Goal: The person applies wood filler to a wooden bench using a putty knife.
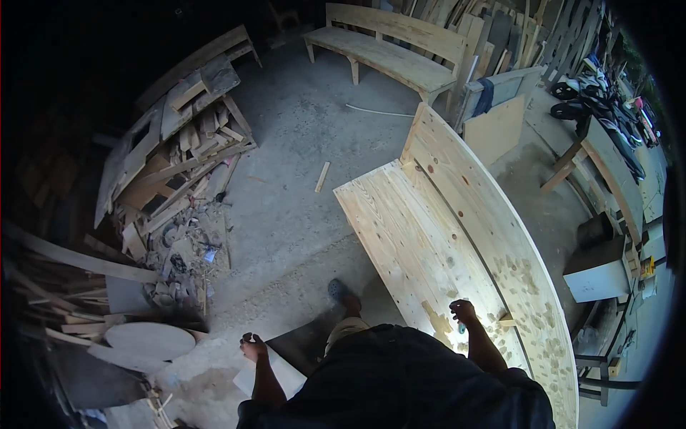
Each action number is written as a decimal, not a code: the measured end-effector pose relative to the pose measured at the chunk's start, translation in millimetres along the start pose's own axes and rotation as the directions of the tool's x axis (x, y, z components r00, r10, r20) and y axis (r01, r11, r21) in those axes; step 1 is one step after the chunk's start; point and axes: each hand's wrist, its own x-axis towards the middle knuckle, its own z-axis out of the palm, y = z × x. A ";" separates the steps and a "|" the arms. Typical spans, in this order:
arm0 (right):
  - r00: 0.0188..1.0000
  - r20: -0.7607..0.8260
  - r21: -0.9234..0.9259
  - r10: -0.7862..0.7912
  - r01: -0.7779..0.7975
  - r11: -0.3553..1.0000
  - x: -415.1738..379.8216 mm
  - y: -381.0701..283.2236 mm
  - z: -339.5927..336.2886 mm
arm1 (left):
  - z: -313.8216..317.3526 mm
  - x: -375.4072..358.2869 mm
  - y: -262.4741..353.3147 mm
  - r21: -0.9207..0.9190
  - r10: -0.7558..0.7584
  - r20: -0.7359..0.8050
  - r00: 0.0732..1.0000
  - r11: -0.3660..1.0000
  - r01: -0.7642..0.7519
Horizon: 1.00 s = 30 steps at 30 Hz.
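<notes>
A large pale wooden bench (400,222) with a curved backrest (493,207) stands at my right, with brownish patches on its seat and back. My right hand (463,311) is over the seat, its fingers curled around a small greenish object (461,327) that is hard to make out. A small wood block (506,321) lies near the joint of seat and back. My left hand (253,347) is at the lower left, fingers bent around something too small and dark to name. Below it is a white flat board (286,373).
Scrap wood and debris (189,250) are heaped at the left, above an oval board (150,341). Another bench (386,53) stands at the back. A short stick (323,176) lies on the floor. Motorcycles (597,104) and a table (611,171) are at the right.
</notes>
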 end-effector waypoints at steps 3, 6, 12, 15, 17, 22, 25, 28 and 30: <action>0.996 0.089 0.038 0.010 -0.013 0.999 47.5 -94.0 33.7 | 11.3 58.4 5.4 -0.188 -0.054 0.102 0.993 0.979 0.073; 0.988 0.113 -0.025 -0.101 0.104 0.994 95.4 -194.9 64.4 | 17.4 131.8 17.3 -0.440 0.165 0.184 0.969 0.895 -0.069; 0.981 0.147 -0.048 -0.126 0.134 0.990 136.4 -319.0 120.2 | 78.4 228.4 81.5 -0.553 0.300 0.290 0.909 0.827 -0.097; 0.985 0.166 -0.180 -0.039 0.069 0.981 149.2 -350.6 143.8 | 121.3 256.1 140.7 -0.692 0.449 0.403 0.797 0.720 -0.056; 0.979 0.202 -0.217 0.018 0.027 0.976 169.0 -354.3 158.8 | 100.5 273.6 203.3 -0.638 0.499 0.488 0.716 0.764 -0.097; 0.967 0.179 -0.294 0.181 -0.123 0.948 229.0 -406.5 182.7 | 124.6 353.5 257.3 -0.682 0.576 0.486 0.658 0.720 -0.127; 0.956 0.166 -0.265 0.244 -0.195 0.944 293.5 -462.6 204.1 | 156.8 406.1 252.6 -0.493 0.398 0.594 0.699 0.867 -0.074; 0.966 0.153 -0.314 0.207 -0.151 0.937 365.0 -557.1 239.0 | 214.2 454.1 208.2 -0.280 0.109 0.673 0.732 0.953 0.115; 0.983 0.183 -0.236 -0.019 0.063 0.970 396.8 -640.1 268.9 | 197.8 475.3 218.5 -0.208 -0.192 0.774 0.603 0.822 0.530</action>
